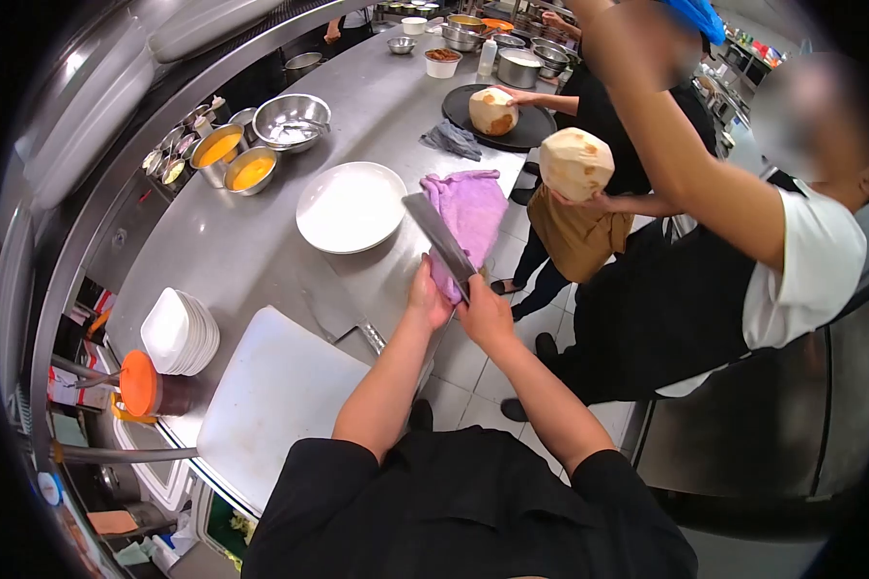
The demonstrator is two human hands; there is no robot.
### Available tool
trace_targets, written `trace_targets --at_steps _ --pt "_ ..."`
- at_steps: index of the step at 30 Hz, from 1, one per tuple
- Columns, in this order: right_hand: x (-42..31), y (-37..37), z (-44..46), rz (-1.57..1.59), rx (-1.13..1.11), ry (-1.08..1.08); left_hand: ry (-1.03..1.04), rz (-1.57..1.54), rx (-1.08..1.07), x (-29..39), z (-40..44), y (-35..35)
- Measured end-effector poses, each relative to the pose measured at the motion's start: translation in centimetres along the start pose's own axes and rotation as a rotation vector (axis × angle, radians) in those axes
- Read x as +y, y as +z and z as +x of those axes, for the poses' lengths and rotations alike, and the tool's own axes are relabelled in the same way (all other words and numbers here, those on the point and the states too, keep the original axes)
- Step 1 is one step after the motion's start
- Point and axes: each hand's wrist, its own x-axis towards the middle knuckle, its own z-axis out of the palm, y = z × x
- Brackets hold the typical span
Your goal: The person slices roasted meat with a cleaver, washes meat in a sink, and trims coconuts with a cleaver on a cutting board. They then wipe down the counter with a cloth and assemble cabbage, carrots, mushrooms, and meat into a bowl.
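Observation:
My right hand (486,311) is closed round the handle end of a cleaver (436,233). Its broad steel blade slants up and to the left, over the table edge. A purple cloth (475,207) hangs along the blade, and my left hand (430,294) grips its lower end against the steel; some of those fingers are hidden behind cloth and blade. Just beyond the blade sits a large round white plate (350,207). Near my left forearm lies another flat metal tool with a ridged metal handle (373,338).
A white cutting board (280,386) and stacked white dishes (185,333) lie at left. Farther back are steel bowls (293,122). On the right, one person holds a trimmed coconut (576,166); another steadies a second coconut (493,112) on a black tray (528,132).

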Motion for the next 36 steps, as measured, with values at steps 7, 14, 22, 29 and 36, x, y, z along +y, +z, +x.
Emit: trace_targets --at_steps 7,14,22,29,36 --pt "-0.8 -0.9 -4.0 -0.111 -0.215 -0.020 0.086 -0.161 -0.104 1.6 0.8 -1.1" --pt "-0.9 -8.4 -8.9 0.389 -0.414 0.295 0.055 -0.189 -0.186 2.9 2.5 -3.6" --pt "2.2 -4.0 -5.2 1.535 -0.429 0.688 -0.051 -0.271 -0.245 3.7 2.8 -3.2" --pt "0.5 -6.4 -7.4 1.017 -0.307 0.623 0.115 0.204 -0.080 9.8 10.7 -3.0" --pt "0.6 -9.0 -13.3 0.845 -0.485 0.657 0.342 1.879 0.315 18.1 6.4 2.4"
